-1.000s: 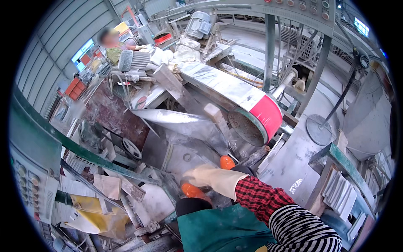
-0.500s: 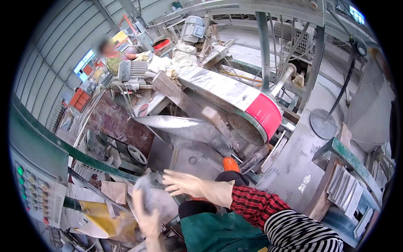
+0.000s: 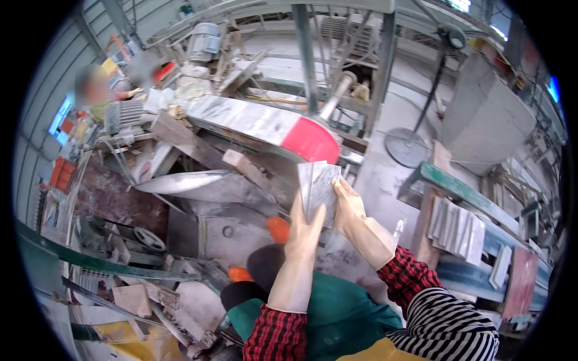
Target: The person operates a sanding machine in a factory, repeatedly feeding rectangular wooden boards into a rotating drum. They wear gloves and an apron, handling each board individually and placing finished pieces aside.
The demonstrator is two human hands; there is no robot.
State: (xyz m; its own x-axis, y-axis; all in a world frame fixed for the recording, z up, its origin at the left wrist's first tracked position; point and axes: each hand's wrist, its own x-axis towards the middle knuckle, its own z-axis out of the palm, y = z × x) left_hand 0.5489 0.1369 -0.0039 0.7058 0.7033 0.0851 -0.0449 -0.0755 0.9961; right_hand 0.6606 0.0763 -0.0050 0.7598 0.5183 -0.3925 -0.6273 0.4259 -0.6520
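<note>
In front of my body, a small bundle of thin grey-white stone tiles [image 3: 324, 189] is held up, with edges and a veined face showing. My left hand [image 3: 305, 225], in a cream rubber glove, grips the tiles from the left and below, with the thumb across the face. On their right edge closes my right hand [image 3: 351, 207], also gloved, its fingertips at the upper corner. The fingers behind the tiles are hidden. Beyond the tiles lies the red-banded end of a conveyor belt [image 3: 307, 141].
On the right, a green-framed rack [image 3: 463, 186] carries a row of leaning tiles [image 3: 456, 231]. A pedestal fan [image 3: 407, 147] stands behind it. Wooden beams [image 3: 186, 138] and a metal trough [image 3: 205, 185] lie left of the belt. Two people [image 3: 99, 96] are at the far left.
My view has swung right. Both hands have moved from the lower left to the centre and come together on the tiles. My right hand was open before; my left hand held a blurred grey piece.
</note>
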